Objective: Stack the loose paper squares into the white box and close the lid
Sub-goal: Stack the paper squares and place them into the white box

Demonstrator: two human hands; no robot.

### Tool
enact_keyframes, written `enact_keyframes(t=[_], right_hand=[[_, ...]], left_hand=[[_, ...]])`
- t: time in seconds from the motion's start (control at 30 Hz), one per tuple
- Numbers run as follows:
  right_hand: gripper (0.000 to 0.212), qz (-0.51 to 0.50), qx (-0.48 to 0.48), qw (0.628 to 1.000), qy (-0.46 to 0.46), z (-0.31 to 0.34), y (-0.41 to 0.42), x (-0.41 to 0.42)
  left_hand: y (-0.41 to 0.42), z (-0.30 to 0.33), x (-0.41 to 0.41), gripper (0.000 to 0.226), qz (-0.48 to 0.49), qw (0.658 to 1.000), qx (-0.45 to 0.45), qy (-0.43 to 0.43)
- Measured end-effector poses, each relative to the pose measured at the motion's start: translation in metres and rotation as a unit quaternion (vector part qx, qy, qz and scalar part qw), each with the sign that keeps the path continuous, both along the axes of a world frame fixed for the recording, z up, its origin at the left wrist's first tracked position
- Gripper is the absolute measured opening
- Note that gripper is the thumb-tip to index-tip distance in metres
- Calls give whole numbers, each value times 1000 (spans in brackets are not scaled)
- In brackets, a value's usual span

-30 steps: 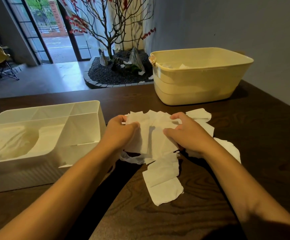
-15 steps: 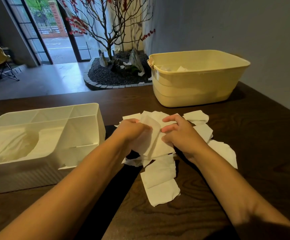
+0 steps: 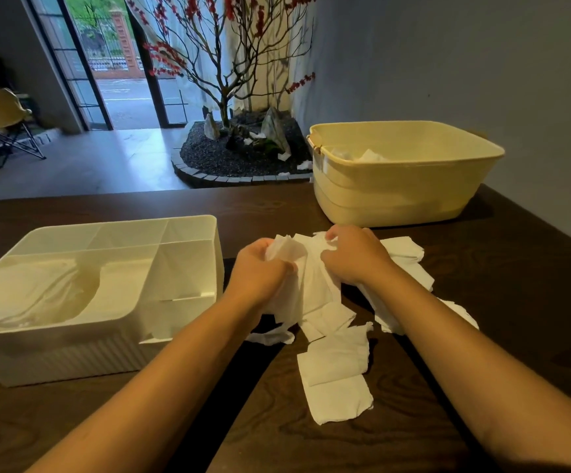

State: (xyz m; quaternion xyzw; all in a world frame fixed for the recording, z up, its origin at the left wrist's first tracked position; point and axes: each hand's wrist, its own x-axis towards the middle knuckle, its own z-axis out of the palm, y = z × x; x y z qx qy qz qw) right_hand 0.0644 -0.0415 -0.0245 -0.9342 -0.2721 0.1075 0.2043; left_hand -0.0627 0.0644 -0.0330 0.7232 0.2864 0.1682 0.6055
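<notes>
Several white paper squares (image 3: 315,288) lie in a loose pile at the middle of the dark wooden table. My left hand (image 3: 260,271) grips a bunched wad of them at the pile's left side. My right hand (image 3: 355,256) curls its fingers over the paper at the pile's top right. Two more squares (image 3: 337,380) lie flat nearer to me, and others (image 3: 410,254) stick out to the right behind my right wrist. The white box (image 3: 188,227) stands open on the left, with dividers at the back and white paper in its large compartment.
A cream plastic tub (image 3: 407,186) with some paper inside stands at the back right of the table (image 3: 516,302). Beyond the table's far edge are a decorative tree bed with red blossoms (image 3: 236,155), a glass door and a folding chair (image 3: 0,124).
Both hands have drawn closer together and pulled the spread squares into a bunched pile. The paper between them now stands up crumpled instead of lying flat.
</notes>
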Motion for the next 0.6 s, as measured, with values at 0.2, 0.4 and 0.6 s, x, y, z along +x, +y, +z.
enact_keyframes(t=[0.2,0.4,0.6], right_hand=[[68,32,-165,986,11,9,14,16],[31,63,-140,988,34,24,15,34],[59,71,-199,973,94,27,15,34]], left_hand=[[4,-6,1,13,17,1000,7,-6],[3,-10,9,13,17,1000,-14,-20],[0,-17,14,22,30,999,-27,-28]])
